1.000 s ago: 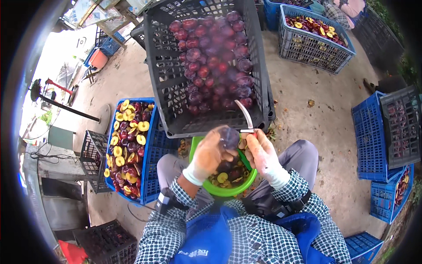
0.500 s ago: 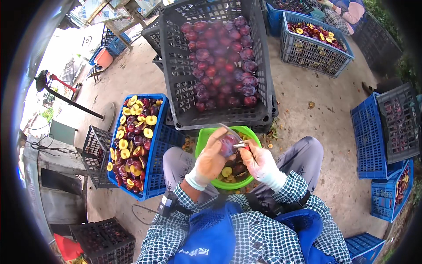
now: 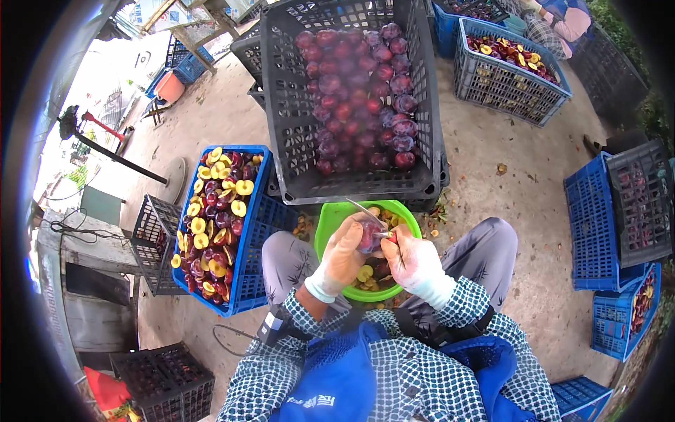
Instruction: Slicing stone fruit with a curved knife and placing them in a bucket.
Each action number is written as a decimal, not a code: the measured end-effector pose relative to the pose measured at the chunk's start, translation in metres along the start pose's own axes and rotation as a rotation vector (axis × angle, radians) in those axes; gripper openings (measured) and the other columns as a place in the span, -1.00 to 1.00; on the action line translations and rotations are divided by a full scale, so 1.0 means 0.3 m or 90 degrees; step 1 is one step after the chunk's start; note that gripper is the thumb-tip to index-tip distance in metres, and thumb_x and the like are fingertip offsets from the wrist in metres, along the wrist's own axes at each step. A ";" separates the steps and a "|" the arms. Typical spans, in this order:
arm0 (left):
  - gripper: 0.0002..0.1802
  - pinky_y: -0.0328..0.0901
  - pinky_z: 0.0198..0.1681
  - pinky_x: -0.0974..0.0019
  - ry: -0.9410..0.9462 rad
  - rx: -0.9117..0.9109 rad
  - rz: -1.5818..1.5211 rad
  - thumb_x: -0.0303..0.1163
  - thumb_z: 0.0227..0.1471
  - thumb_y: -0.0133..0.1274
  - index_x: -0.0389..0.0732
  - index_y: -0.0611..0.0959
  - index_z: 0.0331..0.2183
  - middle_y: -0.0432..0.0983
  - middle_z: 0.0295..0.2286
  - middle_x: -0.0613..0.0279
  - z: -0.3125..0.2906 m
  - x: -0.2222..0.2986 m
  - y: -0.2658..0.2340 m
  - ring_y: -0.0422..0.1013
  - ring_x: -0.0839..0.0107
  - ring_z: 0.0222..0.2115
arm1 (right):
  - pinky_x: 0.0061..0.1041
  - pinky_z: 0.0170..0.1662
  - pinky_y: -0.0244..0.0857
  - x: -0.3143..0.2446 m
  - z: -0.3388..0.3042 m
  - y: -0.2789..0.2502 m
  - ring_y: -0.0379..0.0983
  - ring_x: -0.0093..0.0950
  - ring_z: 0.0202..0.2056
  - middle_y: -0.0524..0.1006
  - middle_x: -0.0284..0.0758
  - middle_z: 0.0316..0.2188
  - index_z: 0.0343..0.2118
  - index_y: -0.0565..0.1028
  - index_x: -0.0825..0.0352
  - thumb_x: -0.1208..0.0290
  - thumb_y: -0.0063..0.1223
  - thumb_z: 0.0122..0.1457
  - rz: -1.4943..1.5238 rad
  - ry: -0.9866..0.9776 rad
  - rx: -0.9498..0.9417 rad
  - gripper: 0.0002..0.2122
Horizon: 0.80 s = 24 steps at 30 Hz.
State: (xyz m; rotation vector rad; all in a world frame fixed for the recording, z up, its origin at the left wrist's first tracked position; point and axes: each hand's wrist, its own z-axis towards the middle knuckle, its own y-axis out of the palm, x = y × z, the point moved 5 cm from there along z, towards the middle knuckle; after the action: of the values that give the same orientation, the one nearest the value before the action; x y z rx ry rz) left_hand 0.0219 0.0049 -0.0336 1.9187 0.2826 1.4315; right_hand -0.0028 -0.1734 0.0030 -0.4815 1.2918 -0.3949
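Left grip (image 3: 342,257) is closed around a plum (image 3: 369,238) at frame centre. Right grip (image 3: 413,259) clasps a knife (image 3: 366,211) over the green basin (image 3: 329,224).

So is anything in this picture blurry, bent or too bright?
Head view: a hazy smudge softens the plums in the black crate; head view: left hand and right hand look fairly clear; head view: upper-left background glares white, and edges bow toward the dark rim.
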 end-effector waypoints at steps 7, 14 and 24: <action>-0.33 0.38 0.31 0.18 -0.012 0.007 0.239 -0.02 0.48 0.16 -0.33 0.53 0.33 0.62 0.12 0.15 0.063 0.023 0.015 0.52 0.35 0.14 | -0.17 -0.33 0.52 0.048 -0.012 0.018 0.67 -0.12 -0.41 0.65 -0.11 -0.45 -0.18 0.52 0.35 0.24 0.11 0.50 0.024 0.044 0.001 -0.77; -0.23 0.18 -0.56 0.45 -0.276 0.043 0.133 0.37 0.46 -0.07 -0.13 0.69 0.19 0.70 -0.29 0.28 0.118 0.025 -0.020 0.46 0.51 -0.49 | -0.66 -0.28 0.21 0.062 0.037 -0.035 0.41 -0.73 -0.33 0.60 -0.46 -0.27 0.09 0.55 0.31 0.21 0.15 0.53 0.593 0.233 -0.133 -0.73; -0.16 0.61 -0.04 0.28 -0.050 0.011 0.146 -0.09 0.47 0.19 -0.29 0.25 0.50 0.55 0.15 0.12 0.051 0.018 0.036 0.62 0.34 -0.01 | -0.32 -0.19 0.59 0.164 0.018 0.022 0.68 -0.32 -0.34 0.75 -0.26 -0.19 0.20 0.55 0.34 0.25 0.13 0.54 0.424 0.247 0.023 -0.68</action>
State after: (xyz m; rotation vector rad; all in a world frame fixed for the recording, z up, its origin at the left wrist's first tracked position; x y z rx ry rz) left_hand 0.0350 -0.0062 -0.0244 2.0689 0.0371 1.4978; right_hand 0.0139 -0.1936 -0.0394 0.0800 1.7263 0.0569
